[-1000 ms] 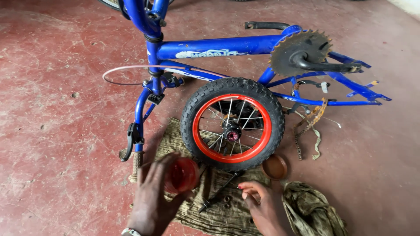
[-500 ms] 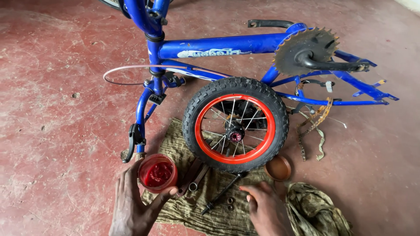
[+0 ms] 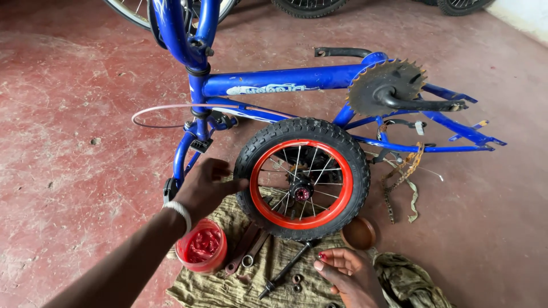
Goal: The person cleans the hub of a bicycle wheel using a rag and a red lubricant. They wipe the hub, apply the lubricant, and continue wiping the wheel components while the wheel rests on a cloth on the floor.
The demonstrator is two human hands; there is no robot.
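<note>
**Person's arms and hands: what's worn**

Left hand (image 3: 206,185): bare, no glove. One bangle (image 3: 181,212) at the wrist, pale silver-white, plain smooth band, snug fit. Forearm below it bare, no sleeve in view down to the near frame edge.

Right hand (image 3: 349,274): bare, no glove, no ring or band visible. Fingertips carry red smears, most on the far-left tip. Only the hand and a bit of wrist show; the rest is cut off at the near edge, so a sleeve can't be judged.
</note>
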